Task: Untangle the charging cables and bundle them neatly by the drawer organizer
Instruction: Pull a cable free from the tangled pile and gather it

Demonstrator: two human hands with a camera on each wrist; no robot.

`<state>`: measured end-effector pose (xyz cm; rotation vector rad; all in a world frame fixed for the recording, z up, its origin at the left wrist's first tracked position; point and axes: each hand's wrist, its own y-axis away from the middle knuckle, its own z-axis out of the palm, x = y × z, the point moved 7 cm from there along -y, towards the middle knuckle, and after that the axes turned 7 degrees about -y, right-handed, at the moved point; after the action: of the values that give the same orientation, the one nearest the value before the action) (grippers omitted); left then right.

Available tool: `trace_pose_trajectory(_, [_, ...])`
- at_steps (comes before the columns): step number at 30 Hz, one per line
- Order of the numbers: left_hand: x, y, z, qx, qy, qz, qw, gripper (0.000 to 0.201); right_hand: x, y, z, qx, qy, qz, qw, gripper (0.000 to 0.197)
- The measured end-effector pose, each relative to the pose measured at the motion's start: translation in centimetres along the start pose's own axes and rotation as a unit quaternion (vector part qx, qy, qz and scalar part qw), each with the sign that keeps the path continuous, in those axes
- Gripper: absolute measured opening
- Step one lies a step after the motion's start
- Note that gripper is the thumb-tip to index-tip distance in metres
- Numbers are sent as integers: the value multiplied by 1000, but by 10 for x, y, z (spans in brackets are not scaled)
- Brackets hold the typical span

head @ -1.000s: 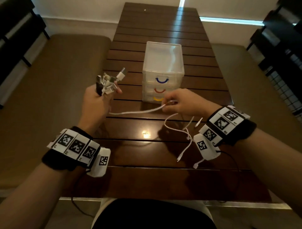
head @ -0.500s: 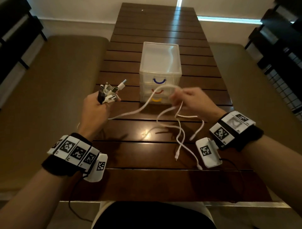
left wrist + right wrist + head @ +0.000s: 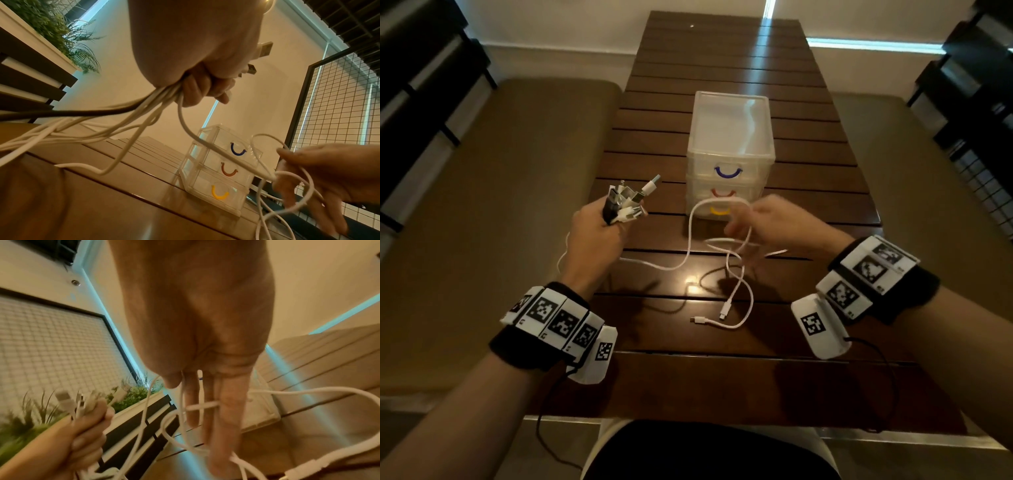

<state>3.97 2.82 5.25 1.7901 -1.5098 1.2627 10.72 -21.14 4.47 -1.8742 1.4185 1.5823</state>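
- Near: we see thin white charging cables' (image 3: 736, 291) loose ends on the dark slatted wooden table (image 3: 808, 154).
- Our left hand (image 3: 595, 236) grips their plugs; our right hand's (image 3: 774, 222) extended fingers are threaded through loops.
- Far: clear three-drawer plastic organizer (image 3: 729, 137), just beyond.

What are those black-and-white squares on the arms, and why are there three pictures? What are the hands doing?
No machine here, just a person. The squares are marker bands worn with little cameras, one on each wrist; a third camera sits on the head. So one picture looks down from above, and two look along each hand.

The left hand keeps a tight grip on a bunch of cable plugs. The right hand, fingers fairly straight, has a white cable looped through them; it is a bit blurry. Loose cable ends lie on the brown slatted table. Behind stands a clear drawer organizer with blue, red and yellow handles.
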Motion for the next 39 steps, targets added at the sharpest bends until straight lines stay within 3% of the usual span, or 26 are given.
trace_pose_trajectory(1, [2, 0, 1, 2, -5, 7, 1000, 12, -6, -1, -4, 36, -150, -28, 988, 48])
trace_pose_trajectory(2, [3, 1, 1, 8, -1, 9, 1000, 11, -14, 0, -12, 83, -275, -76, 955, 45])
trace_pose_trajectory(4, [3, 2, 0, 25, 22, -4, 999, 11, -23, 0, -24, 147, -354, -157, 910, 38])
trace_pose_trajectory(6, [2, 2, -3, 38, 29, -11, 999, 13, -25, 0, -13, 108, -289, -149, 939, 32])
trace_pose_trajectory(8, [3, 2, -5, 52, 27, -1, 998, 19, -9, 4, 12, 6, -125, -36, 992, 35])
trace_pose_trajectory(10, [3, 3, -6, 54, 36, -2, 998, 21, 11, 10, 31, -77, -47, 61, 994, 46])
trace_pose_trajectory(12, [1, 4, -4, 44, 44, -10, 998, 15, 18, 10, 38, -88, -26, 80, 993, 51])
trace_pose_trajectory(15, [0, 7, 2, 39, 27, -8, 999, 26, 6, 4, 33, -38, 163, 8, 986, 60])
trace_pose_trajectory(17, [2, 9, 4, 36, 68, -18, 997, 21, -9, 2, 27, 21, 287, -81, 954, 64])
trace_pose_trajectory(19, [8, 10, 7, 20, 70, -10, 997, 19, -21, 3, 26, 60, 343, -139, 927, 63])
trace_pose_trajectory(21, [14, 11, 12, -5, 50, 7, 999, 21, -27, -1, 27, 62, 350, -142, 924, 60])
trace_pose_trajectory(25, [14, 15, 28, -74, 61, 29, 995, 27, -27, -6, 48, -10, 335, -117, 935, 46])
trace_pose_trajectory(27, [7, 17, 37, -115, 13, 30, 993, 25, -22, -10, 58, -37, 343, -104, 933, 41])
trace_pose_trajectory(30, [3, 18, 47, -158, -142, 67, 975, 25, -19, -14, 62, -40, 335, -91, 937, 33])
trace_pose_trajectory(32, [6, 17, 44, -129, -169, 80, 974, 22, -20, -14, 61, -30, 314, -97, 944, 32])
trace_pose_trajectory(35, [1, 11, 32, -68, -122, 51, 989, 10, -20, -12, 59, 1, 312, -102, 944, 36])
trace_pose_trajectory(39, [12, 6, 9, 13, -38, 5, 999, 27, -15, -7, 57, -7, 273, -79, 959, 34])
